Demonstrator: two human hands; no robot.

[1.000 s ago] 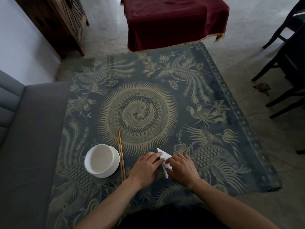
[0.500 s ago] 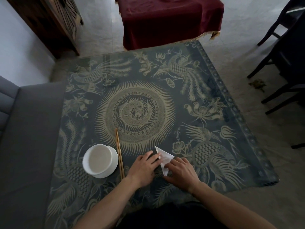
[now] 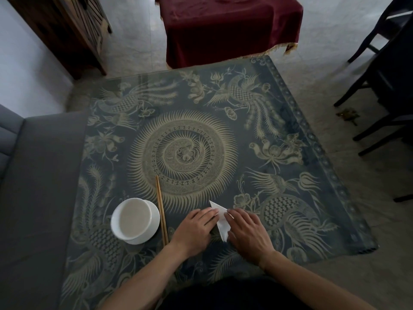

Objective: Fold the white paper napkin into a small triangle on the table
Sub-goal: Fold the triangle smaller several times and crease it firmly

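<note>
The white paper napkin [image 3: 220, 219] lies folded into a narrow pointed triangle near the front edge of the patterned table [image 3: 290, 121]. One tip points away from me, the other toward me. My left hand [image 3: 194, 229] presses flat on its left edge with the fingertips on the paper. My right hand [image 3: 248, 233] covers its right side, fingers laid on the fold. Much of the napkin is hidden under both hands.
A white bowl [image 3: 135, 221] stands left of my left hand, with a pair of wooden chopsticks [image 3: 161, 209] lying beside it. A grey sofa [image 3: 33, 186] borders the table's left side. Dark chairs [image 3: 386, 86] stand at the right, a maroon-draped table [image 3: 228, 27] beyond.
Both hands stay on the napkin; the fingers have shifted slightly along the fold. The camera view has tilted a little. The napkin remains in the same spot.
</note>
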